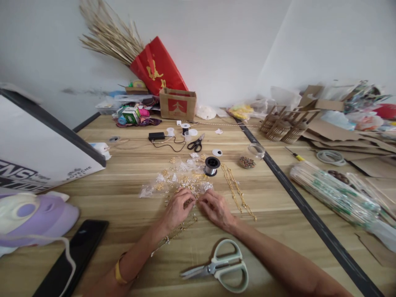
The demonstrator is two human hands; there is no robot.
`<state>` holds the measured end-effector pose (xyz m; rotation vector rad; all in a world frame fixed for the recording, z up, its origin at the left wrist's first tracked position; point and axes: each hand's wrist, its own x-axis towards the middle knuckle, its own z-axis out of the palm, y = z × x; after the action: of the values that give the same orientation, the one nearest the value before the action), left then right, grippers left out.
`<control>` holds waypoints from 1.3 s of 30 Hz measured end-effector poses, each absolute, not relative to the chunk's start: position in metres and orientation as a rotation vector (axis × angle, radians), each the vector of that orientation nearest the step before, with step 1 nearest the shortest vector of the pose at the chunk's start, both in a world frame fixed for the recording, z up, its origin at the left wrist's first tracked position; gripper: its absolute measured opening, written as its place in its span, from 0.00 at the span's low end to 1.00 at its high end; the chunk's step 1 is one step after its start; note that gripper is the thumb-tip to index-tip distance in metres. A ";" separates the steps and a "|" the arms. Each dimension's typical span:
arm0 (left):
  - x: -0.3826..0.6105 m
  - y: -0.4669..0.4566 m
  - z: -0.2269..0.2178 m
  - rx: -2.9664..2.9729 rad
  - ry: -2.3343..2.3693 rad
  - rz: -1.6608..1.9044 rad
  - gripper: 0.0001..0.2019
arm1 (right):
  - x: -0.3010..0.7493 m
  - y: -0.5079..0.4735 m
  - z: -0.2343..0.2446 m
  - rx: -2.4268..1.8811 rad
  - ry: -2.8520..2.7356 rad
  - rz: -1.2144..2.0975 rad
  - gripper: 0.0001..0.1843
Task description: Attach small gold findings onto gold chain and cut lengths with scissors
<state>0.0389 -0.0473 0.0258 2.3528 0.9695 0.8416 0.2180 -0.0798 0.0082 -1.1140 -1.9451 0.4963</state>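
Both hands meet at the near edge of a spread of small gold and clear beads (185,180). My left hand (180,207) is closed, thumb and fingertips pinched together; what they hold is too small to make out. Facing it, my right hand (215,208) pinches in the same way, its fingertips almost touching the left ones. A chain bracelet (182,227) lies beneath my left wrist. To the right of my right hand rests a long gold chain (236,190). Scissors with pale green handles (227,266) lie between my forearms. A spool of thin wire (212,166) stands beyond the hands.
Black-handled scissors (196,143) and a black power adapter (156,136) lie farther back. A clear jar of beads (247,161) is at right, near a dark strip (297,196). At left are a phone (76,260) and a large white box (40,152). Wrapped sticks (331,192) lie far right.
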 end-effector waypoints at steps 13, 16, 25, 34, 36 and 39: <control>0.032 -0.057 0.033 2.907 0.767 0.343 0.19 | 0.222 -0.071 0.004 -1.264 -1.587 0.659 0.06; 0.031 -0.055 0.034 2.890 0.732 0.392 0.15 | 0.223 -0.071 0.004 -1.244 -1.594 0.641 0.06; 0.027 -0.046 0.025 2.779 0.765 0.595 0.09 | 0.224 -0.068 -0.001 -1.239 -1.597 0.643 0.06; 0.032 -0.040 0.020 2.689 0.928 0.643 0.07 | 0.222 -0.070 0.003 -1.261 -1.608 0.655 0.06; 0.032 -0.040 0.019 2.695 0.927 0.635 0.07 | 0.222 -0.070 0.003 -1.260 -1.607 0.657 0.06; 0.032 -0.040 0.018 2.692 0.917 0.644 0.07 | 0.222 -0.070 0.002 -1.254 -1.603 0.660 0.06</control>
<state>0.0324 -0.0396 0.0184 2.6924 0.9167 0.6442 0.2221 -0.0697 0.0017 -1.2539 -1.6029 0.6597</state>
